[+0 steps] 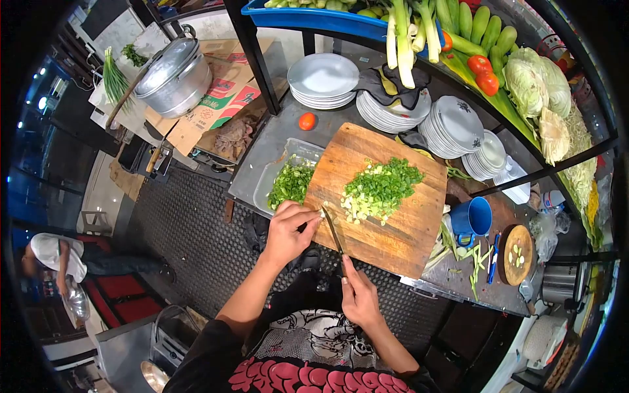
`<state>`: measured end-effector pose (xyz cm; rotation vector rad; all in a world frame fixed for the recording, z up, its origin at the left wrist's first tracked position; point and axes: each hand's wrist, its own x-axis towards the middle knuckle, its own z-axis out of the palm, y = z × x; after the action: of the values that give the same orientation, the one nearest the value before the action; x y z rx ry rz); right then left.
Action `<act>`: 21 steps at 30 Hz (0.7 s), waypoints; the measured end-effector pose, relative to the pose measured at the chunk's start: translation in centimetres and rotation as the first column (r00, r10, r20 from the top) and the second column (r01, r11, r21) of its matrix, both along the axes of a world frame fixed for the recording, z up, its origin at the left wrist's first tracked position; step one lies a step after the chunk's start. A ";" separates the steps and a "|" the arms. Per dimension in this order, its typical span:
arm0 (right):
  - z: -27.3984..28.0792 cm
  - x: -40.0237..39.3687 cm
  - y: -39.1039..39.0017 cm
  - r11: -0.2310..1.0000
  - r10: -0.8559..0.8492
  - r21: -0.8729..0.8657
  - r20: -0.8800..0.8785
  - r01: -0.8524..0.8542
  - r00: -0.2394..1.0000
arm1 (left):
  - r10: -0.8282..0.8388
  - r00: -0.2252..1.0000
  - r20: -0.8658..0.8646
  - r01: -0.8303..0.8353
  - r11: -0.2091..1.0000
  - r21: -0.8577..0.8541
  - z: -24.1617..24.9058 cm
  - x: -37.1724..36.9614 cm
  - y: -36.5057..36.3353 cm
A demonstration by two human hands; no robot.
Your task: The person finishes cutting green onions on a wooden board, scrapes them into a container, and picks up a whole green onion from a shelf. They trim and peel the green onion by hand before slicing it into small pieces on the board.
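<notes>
A pile of chopped green onion (379,190) lies on a wooden cutting board (406,229). My right hand (358,295) grips the handle of a knife (333,230) whose blade reaches onto the board's near-left edge. My left hand (288,230) rests at that edge, fingertips touching the blade near its tip. Just left of the board, a clear plastic container (268,183) holds more chopped greens (290,185).
Stacks of white plates (324,78) and a tomato (306,121) sit behind the board. A blue mug (473,217), small round board (516,254) and scraps lie to the right. Shelves above carry leeks, cucumbers, tomatoes, cabbage. A person stands at far left.
</notes>
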<state>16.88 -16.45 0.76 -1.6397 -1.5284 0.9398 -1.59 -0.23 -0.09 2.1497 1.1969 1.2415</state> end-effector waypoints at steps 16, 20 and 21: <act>2.1 -0.2 0.9 0.999 0.040 -0.013 0.166 -0.038 0.985 | 0.006 1.000 -0.013 -0.006 1.000 -0.012 0.2 0.1 -0.1; 2.3 1.7 -2.3 0.996 0.028 -0.085 0.018 -0.027 0.999 | 0.011 1.000 -0.002 -0.011 1.000 0.002 0.1 -0.1 0.0; 1.9 1.9 -2.7 0.999 0.002 -0.050 -0.022 -0.003 1.000 | 0.013 1.000 -0.002 -0.013 1.000 0.007 0.0 -0.2 0.0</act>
<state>18.78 -19.17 2.66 -1.6575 -1.5031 1.0022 -1.79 -0.26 -0.08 2.1517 1.2115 1.2508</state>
